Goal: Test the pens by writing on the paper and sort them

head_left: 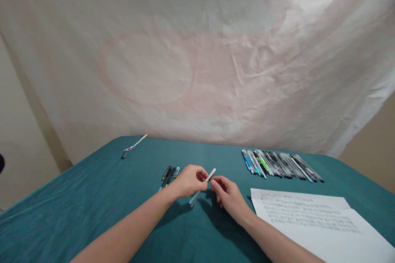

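Observation:
My left hand (pixel 189 181) is closed round a white pen (pixel 211 174), which slants from lower left up to the right just above the table. My right hand (pixel 227 194) pinches the same pen near its upper end, with the fingers curled. Both hands hover over the teal tablecloth (pixel 92 205) near the table's middle. A few dark pens (pixel 168 174) lie just left of my left hand.
A long row of several pens (pixel 280 164) lies at the back right. Sheets of written paper (pixel 311 213) lie at the right front. A single pen (pixel 133 146) rests near the back left edge. A pale cloth hangs behind the table.

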### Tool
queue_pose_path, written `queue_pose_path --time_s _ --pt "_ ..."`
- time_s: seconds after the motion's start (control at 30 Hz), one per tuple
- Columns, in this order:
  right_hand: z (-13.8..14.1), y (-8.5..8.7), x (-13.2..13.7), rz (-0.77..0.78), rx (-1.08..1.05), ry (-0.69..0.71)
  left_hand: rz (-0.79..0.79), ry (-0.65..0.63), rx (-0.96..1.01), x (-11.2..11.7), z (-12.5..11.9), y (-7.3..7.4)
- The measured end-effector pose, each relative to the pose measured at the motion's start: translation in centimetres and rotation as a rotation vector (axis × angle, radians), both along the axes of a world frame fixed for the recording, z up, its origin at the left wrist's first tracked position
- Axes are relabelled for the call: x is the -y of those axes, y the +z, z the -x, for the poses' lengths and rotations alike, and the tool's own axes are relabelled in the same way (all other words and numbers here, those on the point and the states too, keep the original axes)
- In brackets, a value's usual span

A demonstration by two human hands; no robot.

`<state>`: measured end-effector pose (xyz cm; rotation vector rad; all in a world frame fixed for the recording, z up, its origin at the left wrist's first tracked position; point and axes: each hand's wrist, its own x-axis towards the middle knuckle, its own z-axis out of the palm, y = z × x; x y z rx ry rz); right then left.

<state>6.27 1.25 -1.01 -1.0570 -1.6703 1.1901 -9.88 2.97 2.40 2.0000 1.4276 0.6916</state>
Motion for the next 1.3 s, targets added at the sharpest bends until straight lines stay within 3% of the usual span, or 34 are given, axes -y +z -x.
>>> queue_pose_path --time_s 0.23,0.4,0.57,0.77,1.0,1.3 --pt "-0.5 0.3 -0.3 0.079 -0.190 -0.087 0.203 -0.075 0.478 0.8 -1.0 0.2" --pt "-2.4 2.2 -1.7 0.076 -0.382 -0.161 0.302 -0.107 0.587 1.1 -1.5 -0.2" --pt "-4.7 4.3 -3.3 0.003 -0.557 -0.304 0.361 -0.151 0.631 1.6 -2.1 -0.6" --pt "-5.3 4.6 -3.9 -0.032 -0.589 -0.336 0.405 -0.157 0.648 2.0 -2.5 -0.3" --pt "-5.5 4.2 -4.2 -0.066 -0.543 -0.333 0.412 -0.168 0.654 2.0 -2.5 -0.2" --pt "-5.3 5.9 -2.8 -0.290 -0.309 -0.328 0.380 -0.171 0.596 1.8 -2.3 -0.8"
